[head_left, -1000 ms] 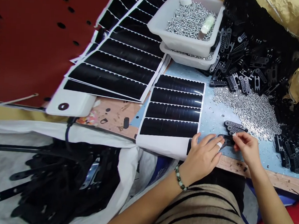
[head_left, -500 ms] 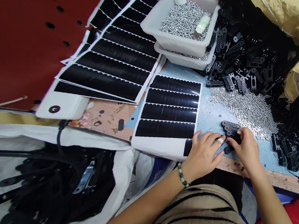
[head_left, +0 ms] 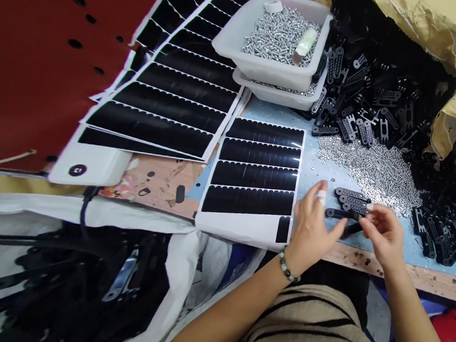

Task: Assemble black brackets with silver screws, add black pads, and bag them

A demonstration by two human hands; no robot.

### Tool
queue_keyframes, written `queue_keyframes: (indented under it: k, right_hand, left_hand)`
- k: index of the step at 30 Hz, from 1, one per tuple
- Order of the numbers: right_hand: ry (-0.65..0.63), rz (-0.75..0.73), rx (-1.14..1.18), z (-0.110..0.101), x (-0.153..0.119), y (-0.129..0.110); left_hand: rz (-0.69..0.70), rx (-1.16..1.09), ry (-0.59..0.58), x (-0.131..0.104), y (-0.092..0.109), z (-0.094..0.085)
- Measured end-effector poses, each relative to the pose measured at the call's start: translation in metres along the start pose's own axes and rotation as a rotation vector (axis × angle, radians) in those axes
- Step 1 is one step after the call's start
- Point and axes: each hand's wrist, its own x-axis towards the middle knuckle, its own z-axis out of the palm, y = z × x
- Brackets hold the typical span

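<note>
this looks like a small assembly workshop. loose screws (head_left: 388, 164), a tub (head_left: 270, 70) of more and piled black parts (head_left: 362, 92) crowd the bench (head_left: 165, 179).

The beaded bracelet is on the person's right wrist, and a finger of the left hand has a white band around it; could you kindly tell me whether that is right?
Not quite: the beaded bracelet is on the left wrist, as the head view shows. A finger of the left hand does have a white band around it.
</note>
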Motion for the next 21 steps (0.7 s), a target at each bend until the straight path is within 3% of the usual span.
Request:
queue_keyframes:
  k: [2, 7, 18, 21]
  right_hand:
    - [0.001, 0.07, -0.022, -0.007, 0.007, 0.009]
    - [-0.067, 0.128, -0.129, -0.012, 0.024, 0.027]
    - [-0.076, 0.086, -0.499, -0.004, 0.032, 0.018]
    - [-0.102, 0.087, -0.685, -0.011, 0.035, 0.014]
  left_hand:
    - [0.053, 0.036, -0.016, -0.001, -0.004, 0.001]
    - [0.272, 0.129, -0.243, -0.007, -0.005, 0.005]
    - [0.243, 0.167, -0.294, 0.002, 0.005, 0.011]
    - [0.224, 0.076, -0.306, -0.001, 0.011, 0.003]
